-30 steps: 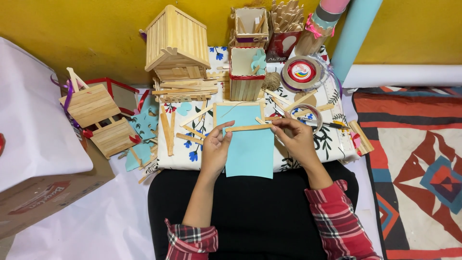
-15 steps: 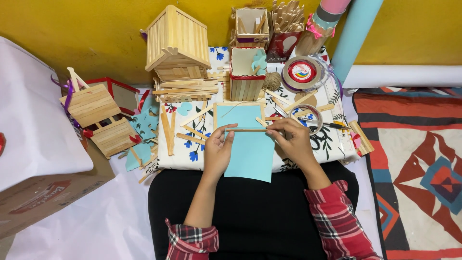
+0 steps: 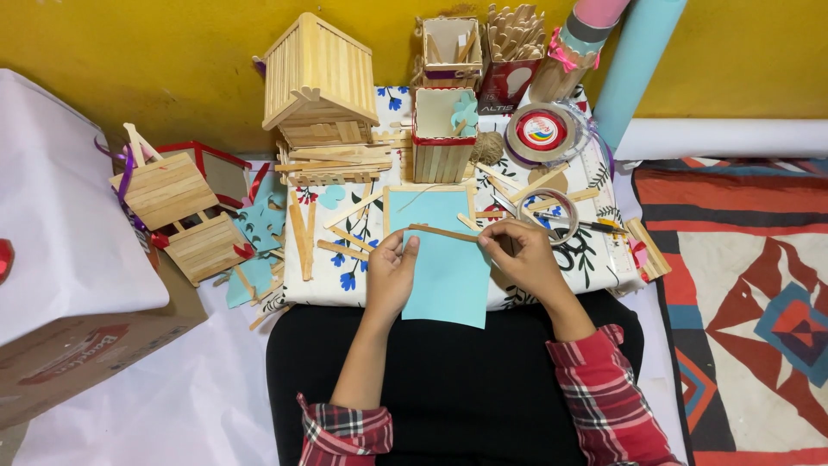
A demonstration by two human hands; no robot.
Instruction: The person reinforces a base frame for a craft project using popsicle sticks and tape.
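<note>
I see the left hand (image 3: 390, 274) pinching the left end of a thin wooden stick (image 3: 443, 232), and the right hand (image 3: 517, 257) gripping its right end. The stick lies across the upper part of a light blue sheet of paper (image 3: 448, 276), which rests on the flowered surface (image 3: 595, 259) just near of a wooden frame (image 3: 429, 188). Its long axis runs left to right, the left end tipped slightly far. I judge the stick could skew or slide off line if either hand loosens, and the loose paper could shift beneath it.
</note>
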